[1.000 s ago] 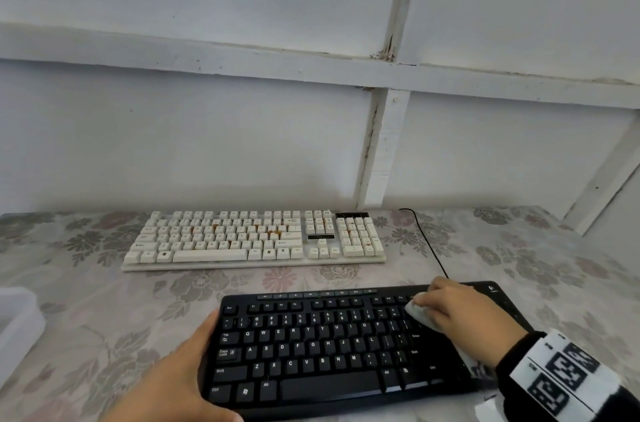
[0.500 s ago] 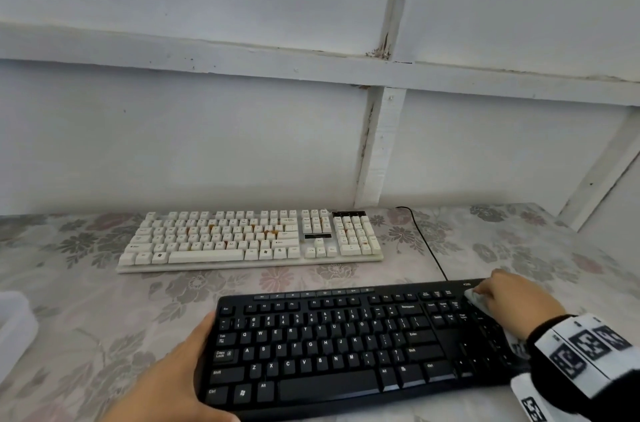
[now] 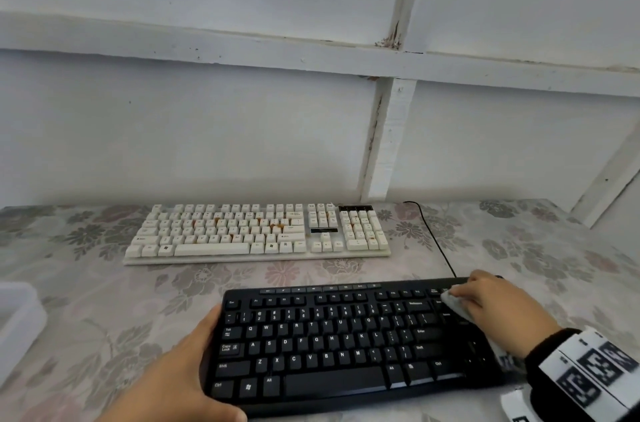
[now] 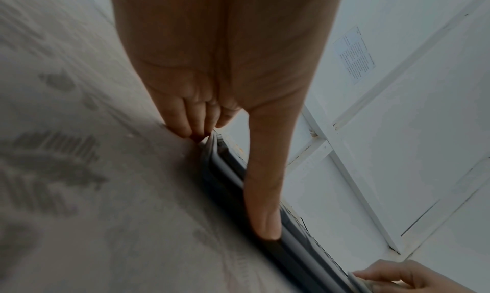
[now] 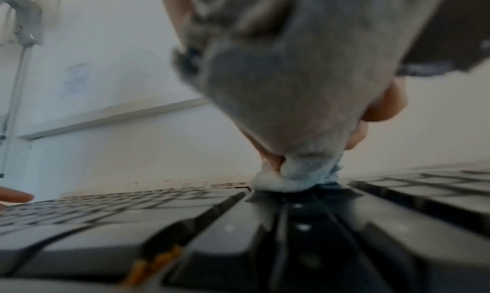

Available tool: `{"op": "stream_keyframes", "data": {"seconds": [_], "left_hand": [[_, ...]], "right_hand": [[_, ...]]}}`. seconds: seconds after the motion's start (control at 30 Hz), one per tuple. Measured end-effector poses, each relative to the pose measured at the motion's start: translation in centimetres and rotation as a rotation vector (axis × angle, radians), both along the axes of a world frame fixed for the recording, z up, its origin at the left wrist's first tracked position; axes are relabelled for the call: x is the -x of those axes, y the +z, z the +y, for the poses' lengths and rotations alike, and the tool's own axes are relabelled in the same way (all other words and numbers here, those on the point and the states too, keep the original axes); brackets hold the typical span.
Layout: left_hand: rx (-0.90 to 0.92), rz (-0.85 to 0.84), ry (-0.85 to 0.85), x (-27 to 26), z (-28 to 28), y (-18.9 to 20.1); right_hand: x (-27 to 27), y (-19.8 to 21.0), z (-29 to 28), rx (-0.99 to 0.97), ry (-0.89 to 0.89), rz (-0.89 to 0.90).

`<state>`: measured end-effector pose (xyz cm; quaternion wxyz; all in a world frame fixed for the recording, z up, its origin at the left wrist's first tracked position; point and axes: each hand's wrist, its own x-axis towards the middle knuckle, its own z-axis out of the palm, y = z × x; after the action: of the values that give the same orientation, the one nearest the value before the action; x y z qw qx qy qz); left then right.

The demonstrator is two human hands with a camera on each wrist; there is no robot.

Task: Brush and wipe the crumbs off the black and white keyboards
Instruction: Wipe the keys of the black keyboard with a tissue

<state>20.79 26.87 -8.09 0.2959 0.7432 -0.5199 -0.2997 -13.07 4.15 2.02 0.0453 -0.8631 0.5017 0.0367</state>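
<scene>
The black keyboard (image 3: pixel 346 342) lies near the table's front edge. My left hand (image 3: pixel 194 362) grips its left end: the thumb (image 4: pixel 262 192) lies along the keyboard's edge (image 4: pixel 222 171) and the curled fingers (image 4: pixel 191 117) sit at its corner on the table. With a whitish cloth (image 3: pixel 453 305) bunched in it, my right hand (image 3: pixel 485 300) presses down on the upper-right keys. From the right wrist, the cloth's tip (image 5: pixel 281 182) touches the black keys (image 5: pixel 159 234), and orange crumbs (image 5: pixel 148 266) lie close by. Farther back, the white keyboard (image 3: pixel 256 231) has orange crumbs (image 3: pixel 277 224) between its keys.
A floral tablecloth (image 3: pixel 104 317) covers the table. A white plastic container (image 3: pixel 17 321) stands at the left edge. A black cable (image 3: pixel 433 238) runs from the black keyboard's top right back to the white panelled wall (image 3: pixel 242 127).
My right hand swept the cloth rightward from the middle-right keys to the keyboard's right end, then came back a little to the left. The left hand stayed put.
</scene>
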Motion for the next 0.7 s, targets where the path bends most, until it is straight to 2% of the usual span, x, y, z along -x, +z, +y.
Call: {"op": "stream_keyframes", "data": {"seconds": [0.2, 0.27, 0.4, 0.47, 0.57, 0.7], "left_hand": [[0.002, 0.012, 0.002, 0.1, -0.1, 0.6], [-0.012, -0.009, -0.004, -0.1, -0.2, 0.3], [-0.035, -0.025, -0.014, -0.4, -0.4, -0.1], [-0.043, -0.026, -0.015, -0.3, -0.4, 0.1], [-0.054, 0.008, -0.012, 0.1, -0.2, 1.2], [-0.062, 0.184, 0.004, 1.4, 0.2, 4.2]], "right_hand": [[2.1, 0.5, -2.3, 0.02, -0.202, 0.009], [1.6, 1.0, -2.1, 0.024, -0.17, -0.019], [-0.9, 1.3, 0.1, -0.064, 0.052, -0.095], [-1.4, 0.8, 0.7, -0.091, 0.101, -0.096], [-0.6, 0.4, 0.2, -0.057, 0.059, -0.081], [1.6, 0.2, -1.6, -0.001, -0.094, -0.029]]}}
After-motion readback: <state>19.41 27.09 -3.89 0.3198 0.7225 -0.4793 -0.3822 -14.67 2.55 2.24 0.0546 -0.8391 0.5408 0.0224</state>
